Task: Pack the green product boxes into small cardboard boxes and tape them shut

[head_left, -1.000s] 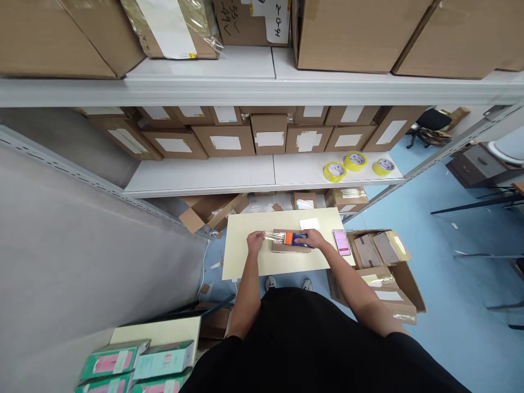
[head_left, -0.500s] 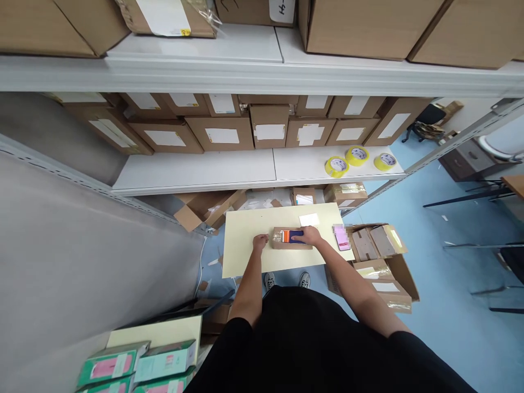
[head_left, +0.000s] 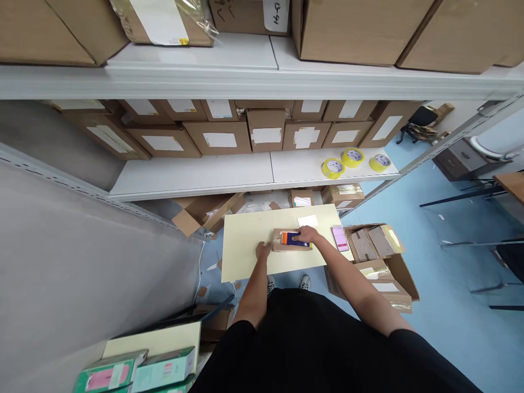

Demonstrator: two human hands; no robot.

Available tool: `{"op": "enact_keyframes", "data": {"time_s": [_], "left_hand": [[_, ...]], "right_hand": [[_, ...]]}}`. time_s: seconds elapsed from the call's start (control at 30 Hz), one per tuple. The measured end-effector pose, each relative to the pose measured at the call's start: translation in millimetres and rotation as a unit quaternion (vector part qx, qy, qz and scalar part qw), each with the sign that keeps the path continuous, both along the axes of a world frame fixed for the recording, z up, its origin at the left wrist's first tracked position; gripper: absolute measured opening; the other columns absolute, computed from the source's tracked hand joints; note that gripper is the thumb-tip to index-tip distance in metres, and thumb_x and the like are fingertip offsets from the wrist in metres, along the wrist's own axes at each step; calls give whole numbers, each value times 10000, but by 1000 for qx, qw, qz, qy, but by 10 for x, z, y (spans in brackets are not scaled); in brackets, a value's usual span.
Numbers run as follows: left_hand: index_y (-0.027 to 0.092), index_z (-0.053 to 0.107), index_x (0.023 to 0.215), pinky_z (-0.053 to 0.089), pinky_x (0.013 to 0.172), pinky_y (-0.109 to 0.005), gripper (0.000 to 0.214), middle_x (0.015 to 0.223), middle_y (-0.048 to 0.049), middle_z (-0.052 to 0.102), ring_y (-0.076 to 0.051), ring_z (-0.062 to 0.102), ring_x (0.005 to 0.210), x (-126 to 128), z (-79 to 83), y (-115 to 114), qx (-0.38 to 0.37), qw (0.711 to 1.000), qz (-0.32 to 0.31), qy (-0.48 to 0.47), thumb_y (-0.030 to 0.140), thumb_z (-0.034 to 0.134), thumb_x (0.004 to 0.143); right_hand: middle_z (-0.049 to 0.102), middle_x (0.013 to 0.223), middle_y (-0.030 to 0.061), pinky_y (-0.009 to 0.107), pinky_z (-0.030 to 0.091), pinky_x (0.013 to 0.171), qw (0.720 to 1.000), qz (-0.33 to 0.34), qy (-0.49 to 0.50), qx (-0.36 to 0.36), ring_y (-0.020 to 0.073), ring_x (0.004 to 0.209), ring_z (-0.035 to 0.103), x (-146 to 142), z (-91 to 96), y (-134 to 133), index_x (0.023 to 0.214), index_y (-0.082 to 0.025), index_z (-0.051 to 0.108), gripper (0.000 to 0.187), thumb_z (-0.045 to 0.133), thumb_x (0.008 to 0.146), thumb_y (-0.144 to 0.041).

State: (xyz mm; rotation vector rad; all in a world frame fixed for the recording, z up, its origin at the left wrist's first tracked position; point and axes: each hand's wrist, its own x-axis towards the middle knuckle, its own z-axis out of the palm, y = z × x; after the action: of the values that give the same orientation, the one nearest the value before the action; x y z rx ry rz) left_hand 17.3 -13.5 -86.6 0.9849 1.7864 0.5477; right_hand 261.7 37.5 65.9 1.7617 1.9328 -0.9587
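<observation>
Carton (head_left: 292, 248) lies on cream table (head_left: 241, 256) by shelves (head_left: 196, 179).

Light bright and even over the pale tabletop (head_left: 241, 229) around the right fingers (head_left: 297, 237). Shelf recess (head_left: 73, 131) far left beyond them sits in shadow. Clear wrap (head_left: 198, 13) high beyond glints. Wide-angle stretch slants the upright (head_left: 445, 142) to their right. Finger detail small, soft; phone (head_left: 339, 238) just right, partly pixelated.

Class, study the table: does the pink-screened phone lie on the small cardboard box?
No, the phone lies near the right end of the table, apart from the small cardboard box by the right hand.
</observation>
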Motion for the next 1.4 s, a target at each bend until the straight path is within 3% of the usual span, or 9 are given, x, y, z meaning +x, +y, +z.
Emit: {"op": "enact_keyframes", "data": {"time_s": [0.1, 0.23, 0.4, 0.6, 0.7, 0.93, 1.03, 1.2, 1.4], "left_hand": [[160, 739, 928, 533, 855, -351, 451, 984, -141, 774, -299, 701, 1013, 103, 83, 62, -8, 998, 3, 68, 469, 432, 1047], [193, 783, 1070, 533, 902, -339, 406, 1078, -96, 802, -275, 721, 1037, 280, 145, 117, 29, 997, -61, 33, 449, 468, 1045], [200, 708, 1337, 514, 992, -345, 485, 1252, -103, 774, -276, 707, 1158, 330, 96, 56, 38, 994, -97, 36, 460, 379, 1093], [221, 642, 1427, 518, 1017, -359, 538, 1313, -107, 750, -270, 712, 1176, 337, 58, 39, 22, 990, -116, 77, 494, 309, 1104], [244, 665, 1394, 523, 1013, -366, 551, 1295, -93, 760, -276, 710, 1184, 328, 84, 62, 22, 985, -135, 101, 540, 311, 1093], [218, 681, 1368, 511, 1037, -388, 560, 1289, -119, 759, -298, 700, 1212, 329, 129, 122, 24, 982, -148, 111, 524, 304, 1089], [204, 696, 1350, 499, 1056, -380, 540, 1314, -124, 749, -294, 694, 1223, 271, 138, 141, 37, 984, -148, 94, 495, 322, 1090], [205, 755, 1205, 506, 1041, -348, 460, 1244, -107, 782, -283, 690, 1236, -129, 201, 225, 14, 990, -118, 77, 497, 429, 1064], [102, 705, 1263, 491, 1073, -438, 497, 1304, -219, 732, -364, 657, 1282, -642, 391, 501, 7, 994, -36, 106, 498, 584, 988]], "right_hand": [[804, 1112, 134, 260, 501, 712, 1000, 7, 3, 7, 260, 965, 757, -3, 32, -2, 1097, -168, 817, 565, 715, 854, -667], [795, 1146, 142, 264, 509, 723, 1000, -5, -6, 20, 272, 1006, 751, -40, 33, -18, 1098, -155, 811, 592, 729, 842, -682], [785, 1186, 148, 272, 529, 748, 999, -25, -18, 34, 282, 1041, 746, -122, 15, -39, 1138, -158, 795, 560, 726, 850, -633], [780, 1199, 145, 275, 526, 750, 999, -10, -16, 43, 283, 1039, 745, -54, 23, -13, 1136, -171, 793, 533, 734, 848, -615], [783, 1160, 155, 285, 514, 748, 998, -11, -29, 50, 289, 1014, 740, 292, 41, -9, 1080, -162, 799, 518, 743, 843, -618], [770, 1087, 180, 343, 486, 791, 992, -75, -99, 31, 303, 966, 707, 1652, 177, -216, 1004, -147, 776, 434, 757, 876, -561], [765, 1050, 187, 355, 476, 792, 989, -100, -101, 39, 311, 947, 701, 1819, 192, -324, 999, -155, 763, 414, 759, 883, -551], [779, 1008, 154, 312, 442, 712, 991, -107, -47, 67, 272, 905, 700, 1376, 166, -333, 945, -153, 761, 436, 749, 881, -584], [796, 909, 78, 258, 408, 641, 994, -58, 33, 84, 207, 820, 717, 268, 261, -166, 903, -181, 781, 491, 661, 919, -656]]}}
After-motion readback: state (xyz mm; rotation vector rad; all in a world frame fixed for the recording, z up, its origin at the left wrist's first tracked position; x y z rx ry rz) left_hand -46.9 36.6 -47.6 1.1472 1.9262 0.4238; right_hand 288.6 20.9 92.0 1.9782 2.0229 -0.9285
